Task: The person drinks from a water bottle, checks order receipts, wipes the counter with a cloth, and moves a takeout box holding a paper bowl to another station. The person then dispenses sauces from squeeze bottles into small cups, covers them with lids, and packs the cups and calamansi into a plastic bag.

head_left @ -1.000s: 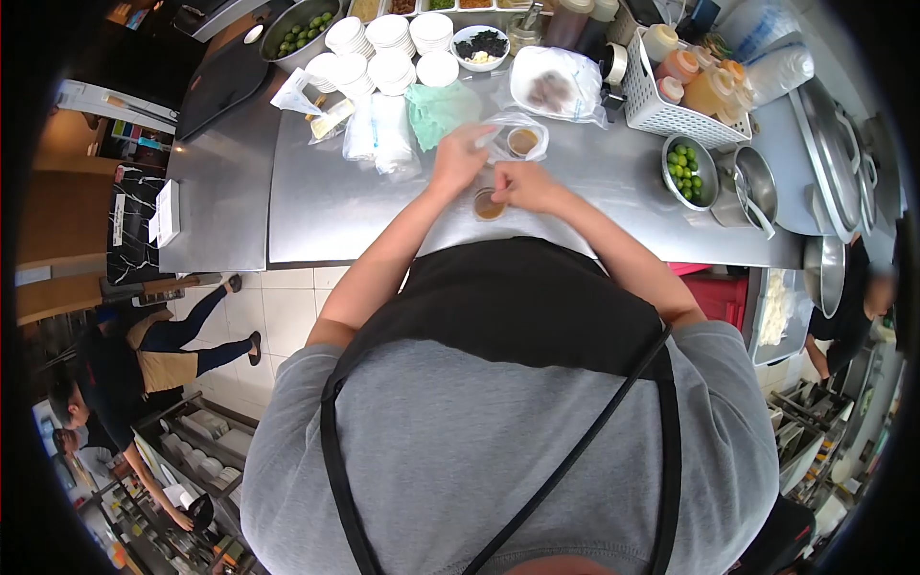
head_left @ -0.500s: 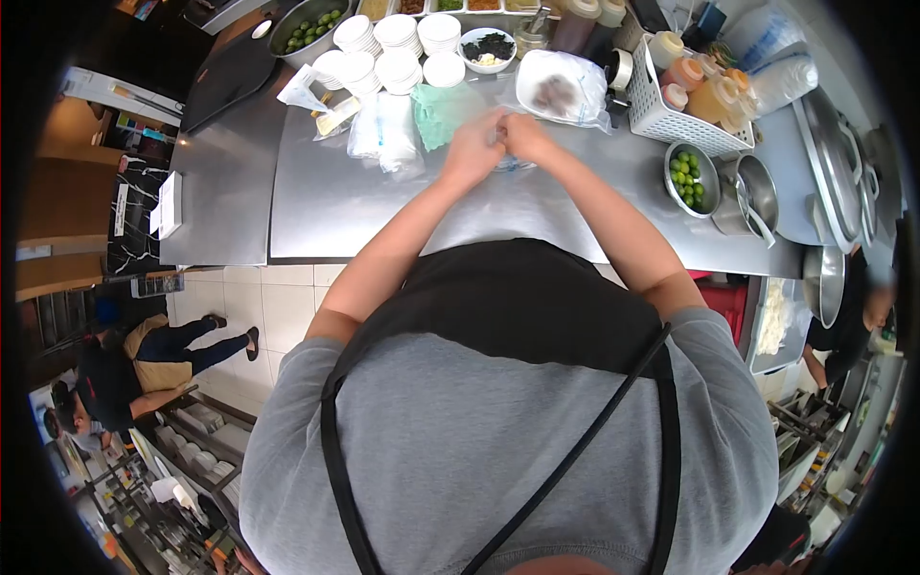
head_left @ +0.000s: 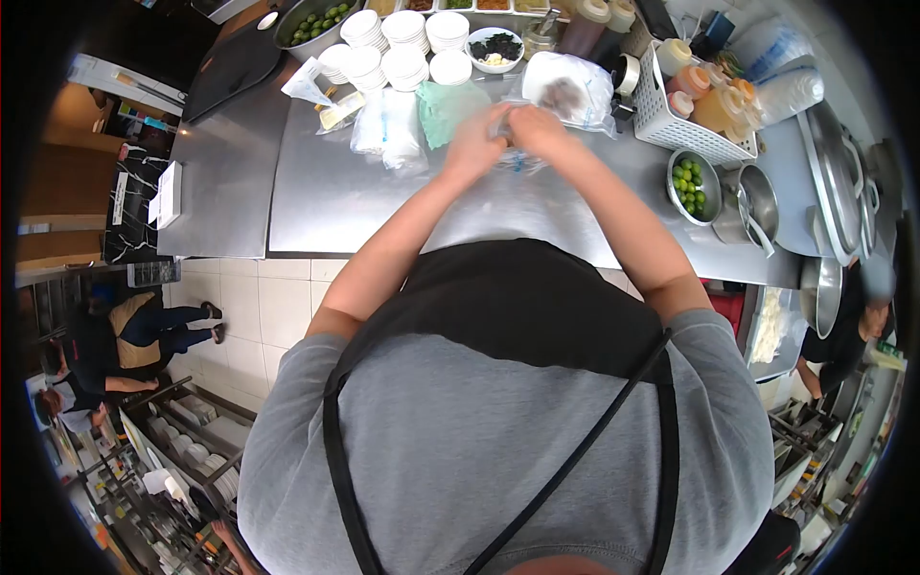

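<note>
Close together over the steel counter, my left hand [head_left: 473, 149] and my right hand [head_left: 539, 130] pinch a clear plastic bag [head_left: 522, 164]. Part of the bag shows below my fingers; motion blur and the hands hide what it contains. Left of my left hand lies a thin green plastic bag [head_left: 443, 107]. A pile of clear plastic bags [head_left: 387, 136] is further left. Just beyond my right hand sits a white plastic-covered container [head_left: 586, 80] with something brownish in it.
Stacked white lids [head_left: 405, 69] and a bowl of dark, shredded food [head_left: 495, 48] stand behind. To the right are a white basket [head_left: 661, 120] of sauce bottles, a bowl of green limes [head_left: 690, 184] and a metal pot [head_left: 757, 206]. Co-workers stand at far left [head_left: 134, 331] and right.
Both hands have shifted slightly to the right, and more of the clear bag shows around them. The view has tilted a little. A co-worker at the left has moved.
</note>
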